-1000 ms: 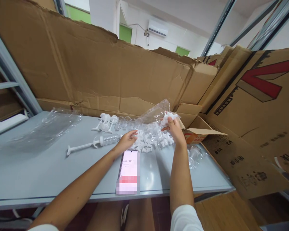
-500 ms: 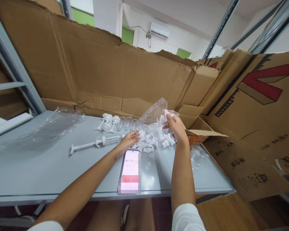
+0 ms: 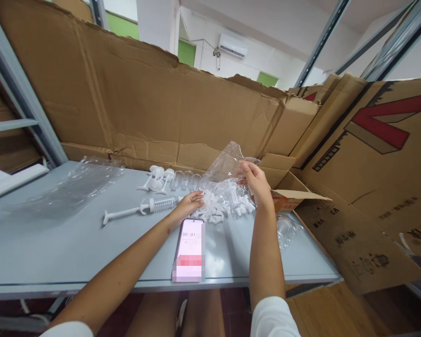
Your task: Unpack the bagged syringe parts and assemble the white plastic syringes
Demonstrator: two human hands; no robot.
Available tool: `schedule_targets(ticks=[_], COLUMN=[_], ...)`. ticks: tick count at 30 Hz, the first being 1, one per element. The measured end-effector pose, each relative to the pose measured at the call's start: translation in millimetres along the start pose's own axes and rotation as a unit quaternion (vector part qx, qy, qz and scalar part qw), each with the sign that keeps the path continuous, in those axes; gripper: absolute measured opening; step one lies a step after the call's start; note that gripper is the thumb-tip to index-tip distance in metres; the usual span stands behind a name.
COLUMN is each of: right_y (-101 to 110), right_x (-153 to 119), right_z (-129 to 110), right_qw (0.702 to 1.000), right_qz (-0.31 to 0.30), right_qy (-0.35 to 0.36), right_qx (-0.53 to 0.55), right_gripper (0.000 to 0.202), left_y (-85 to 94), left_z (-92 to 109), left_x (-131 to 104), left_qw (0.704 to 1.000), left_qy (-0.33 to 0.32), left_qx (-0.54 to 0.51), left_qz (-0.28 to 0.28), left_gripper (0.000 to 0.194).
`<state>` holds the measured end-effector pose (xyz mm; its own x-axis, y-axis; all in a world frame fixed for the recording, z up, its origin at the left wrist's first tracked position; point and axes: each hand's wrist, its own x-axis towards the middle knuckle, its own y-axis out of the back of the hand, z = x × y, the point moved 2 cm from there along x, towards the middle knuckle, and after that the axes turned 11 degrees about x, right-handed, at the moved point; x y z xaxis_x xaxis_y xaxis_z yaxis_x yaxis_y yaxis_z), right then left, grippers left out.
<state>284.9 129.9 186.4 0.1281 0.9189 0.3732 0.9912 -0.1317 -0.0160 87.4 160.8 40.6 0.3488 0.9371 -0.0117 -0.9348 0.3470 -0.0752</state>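
Observation:
A clear plastic bag (image 3: 228, 164) is pinched at its edge by my right hand (image 3: 257, 183), raised over the pile. Below it, small white plastic parts (image 3: 212, 206) lie heaped on the table, with some clear plastic pieces among them. My left hand (image 3: 190, 205) rests at the heap's left edge, its fingers stretched out against the white parts. Just left of that hand lies a large syringe (image 3: 143, 209) with a spring in its clear barrel, its right end partly hidden by the hand. White plungers (image 3: 156, 179) and clear barrels (image 3: 185, 179) sit behind it.
A phone (image 3: 189, 248) showing a timer lies near the front edge. Flat plastic bags (image 3: 68, 185) cover the table's left side. Cardboard (image 3: 143, 103) walls the back, an open carton (image 3: 293, 194) stands at right, and a bagged clear part (image 3: 286, 230) lies before it.
White parts that were in the bag by my right hand have dropped toward the heap. The bag now looks emptier at its top. My left hand has hardly moved.

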Motion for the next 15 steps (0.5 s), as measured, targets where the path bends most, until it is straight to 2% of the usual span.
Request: schedule_targets(ticks=[5, 7, 9, 12, 14, 15], right_y=[2, 3, 5, 8, 10, 11], right_x=[1, 0, -2, -6, -8, -9], right_z=[0, -3, -6, -10, -12, -13], right_qw=[0.998, 0.995, 0.992, 0.988, 0.987, 0.987], right_qz=[0.054, 0.078, 0.100, 0.120, 0.129, 0.133], right_qy=[0.033, 0.051, 0.067, 0.084, 0.087, 0.086], right_qx=[0.010, 0.018, 0.031, 0.043, 0.034, 0.025], right_gripper=[0.047, 0.047, 0.047, 0.047, 0.047, 0.046], left_y=[0.2, 1.5, 4.3, 11.0, 15.7, 17.5], left_z=[-2, -1, 4, 22, 36, 41], left_x=[0, 0, -2, -12, -21, -24], left_qw=[0.999, 0.996, 0.983, 0.932, 0.905, 0.905], left_qy=[-0.024, -0.049, -0.099, -0.200, -0.250, -0.263], left_qx=[0.026, 0.063, 0.129, 0.216, 0.212, 0.190], left_qz=[0.009, 0.032, 0.088, 0.212, 0.272, 0.277], left_gripper=[0.053, 0.047, 0.040, 0.032, 0.030, 0.030])
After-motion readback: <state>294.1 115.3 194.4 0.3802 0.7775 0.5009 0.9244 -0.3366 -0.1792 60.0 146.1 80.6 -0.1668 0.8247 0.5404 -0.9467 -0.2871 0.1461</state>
